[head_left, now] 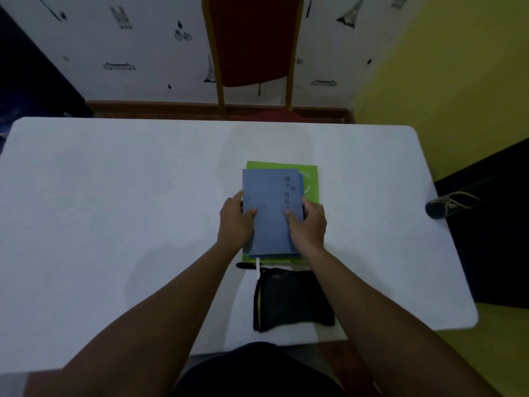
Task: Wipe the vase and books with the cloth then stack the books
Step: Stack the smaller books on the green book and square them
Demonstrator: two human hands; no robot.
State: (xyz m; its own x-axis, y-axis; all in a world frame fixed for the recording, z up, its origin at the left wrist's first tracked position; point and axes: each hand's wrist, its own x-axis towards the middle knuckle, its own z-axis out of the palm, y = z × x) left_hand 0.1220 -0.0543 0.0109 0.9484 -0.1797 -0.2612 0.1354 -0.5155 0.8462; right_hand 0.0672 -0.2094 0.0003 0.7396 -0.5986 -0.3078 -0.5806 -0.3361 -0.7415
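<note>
A grey-blue book [269,207] with dark characters on its cover lies on top of a stack at the table's middle. Under it shows the edge of a brighter blue book [300,181], and at the bottom a green book [310,176]. My left hand [235,222] grips the top book's left edge, thumb on the cover. My right hand [309,224] grips its right edge the same way. A dark folded cloth [292,299] with a yellow trim lies near the front edge, just behind my right forearm. No vase is in view.
The white table [114,210] spreads wide to the left. A black pen [246,265] lies between the stack and the cloth. A red chair [252,47] stands beyond the far edge. A person's shoe [446,206] shows past the right edge.
</note>
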